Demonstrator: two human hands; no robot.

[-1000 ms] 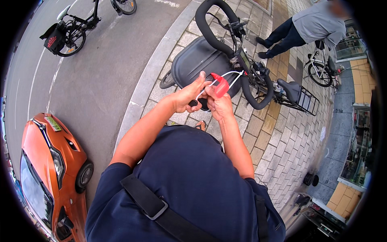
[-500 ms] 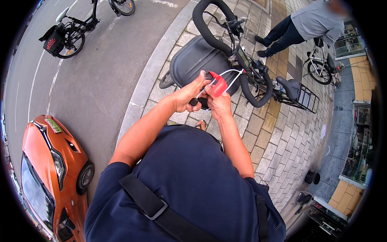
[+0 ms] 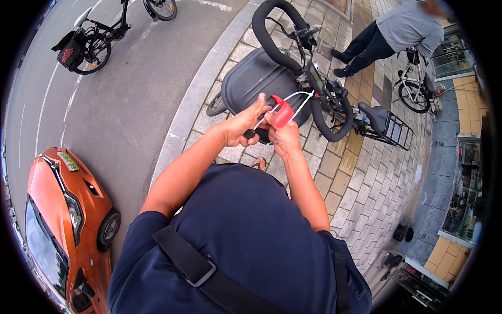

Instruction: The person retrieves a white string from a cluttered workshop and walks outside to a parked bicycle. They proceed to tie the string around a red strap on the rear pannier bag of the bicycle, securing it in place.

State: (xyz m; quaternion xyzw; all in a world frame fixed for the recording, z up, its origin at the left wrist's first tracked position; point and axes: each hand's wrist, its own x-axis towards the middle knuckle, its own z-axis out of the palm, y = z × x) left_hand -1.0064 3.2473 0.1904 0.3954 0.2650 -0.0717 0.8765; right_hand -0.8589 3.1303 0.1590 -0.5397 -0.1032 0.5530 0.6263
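Gripping a red tag (image 3: 283,113) with a white cord (image 3: 299,99), right hand (image 3: 284,137) and left hand (image 3: 244,124) pinched shut, over a bicycle (image 3: 314,86).

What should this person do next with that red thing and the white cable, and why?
Probably draw the white cable further through the red lock. Both hands, left and right, hold them above the bicycle handlebar, and the cable arches loosely between lock and bike.

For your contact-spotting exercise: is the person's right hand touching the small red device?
Touching. The head view shows the right hand closed around the lower part of the red device, fingers overlapping it with no gap, while the left hand pinches the white cable beside it.
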